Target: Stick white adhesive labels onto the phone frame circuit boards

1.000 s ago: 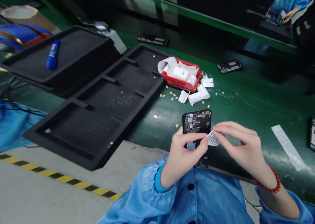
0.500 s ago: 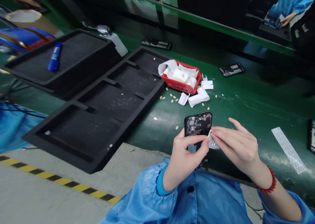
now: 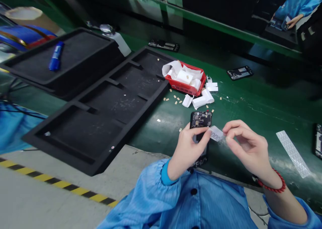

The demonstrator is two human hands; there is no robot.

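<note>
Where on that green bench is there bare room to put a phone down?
Bare green bench lies between the red bin and the white strip. The long black tray has empty pockets. It is crowded beside the bin, where paper scraps litter the surface.

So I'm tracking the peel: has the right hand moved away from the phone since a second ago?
Yes. The right hand drew slightly rightward from the phone, still pinching the sticker.

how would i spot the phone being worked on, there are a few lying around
Start at the red bin of white scraps on the green belt. Just nearer, the open-backed phone is the only one held, gripped upright in the left hand.
</note>
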